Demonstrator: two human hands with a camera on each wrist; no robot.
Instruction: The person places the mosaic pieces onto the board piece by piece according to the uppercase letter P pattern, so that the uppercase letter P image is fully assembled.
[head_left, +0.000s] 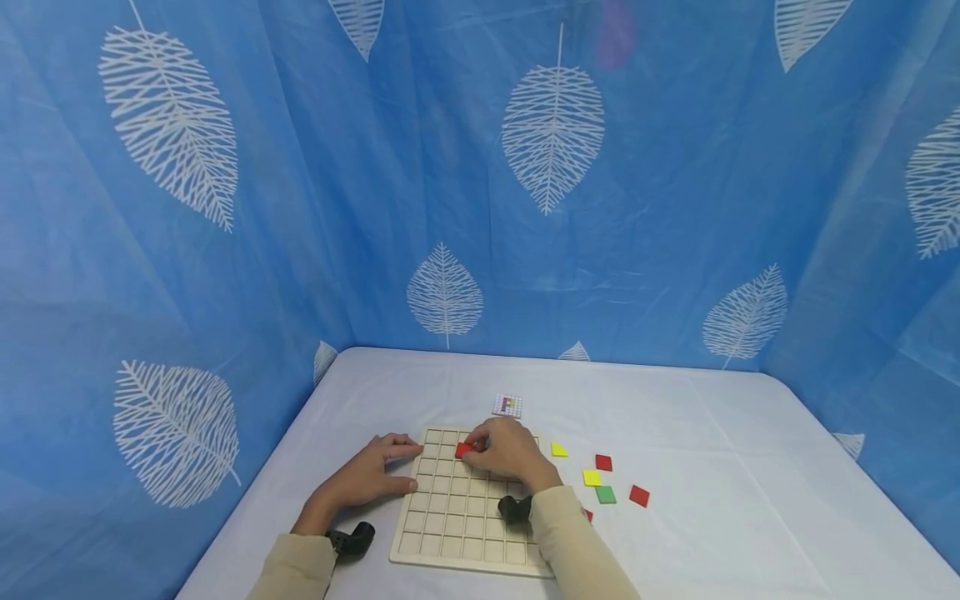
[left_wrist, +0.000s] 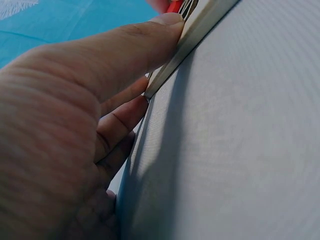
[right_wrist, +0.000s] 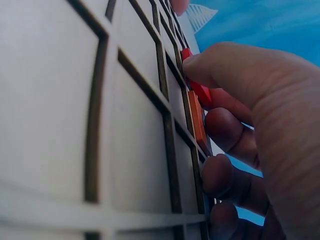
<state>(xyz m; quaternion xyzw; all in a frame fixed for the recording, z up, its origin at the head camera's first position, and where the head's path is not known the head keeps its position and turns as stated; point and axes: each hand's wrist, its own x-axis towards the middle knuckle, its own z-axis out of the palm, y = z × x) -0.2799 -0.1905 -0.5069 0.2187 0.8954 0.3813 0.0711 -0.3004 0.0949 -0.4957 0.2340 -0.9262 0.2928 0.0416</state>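
watching from my remote seat, i find the red tile (head_left: 463, 450) over the far part of the grid board (head_left: 452, 525), left of its middle. it lies at the left of the right hand (head_left: 506, 451), pinched between thumb and forefinger. that hand is the nearer one; the left hand (head_left: 375, 471) sits out along the board's left edge, fingers extended and gripping nothing, with the thumb resting on the rim. the tile looks square, so i read no long axis; as i judge it, what matters is how its sides line up with the cell walls below.

the right wrist view gives me what the head view hides behind the knuckles: an orange tile (right_wrist: 198, 122) just beside the red one, on the fingers' side. it also shows the red tile edge-on, though i cannot tell whether it is seated in a cell. only the head view shows me the patterned card (head_left: 507, 405) beyond the board and the loose yellow, red and green tiles (head_left: 606, 495) off to the right.
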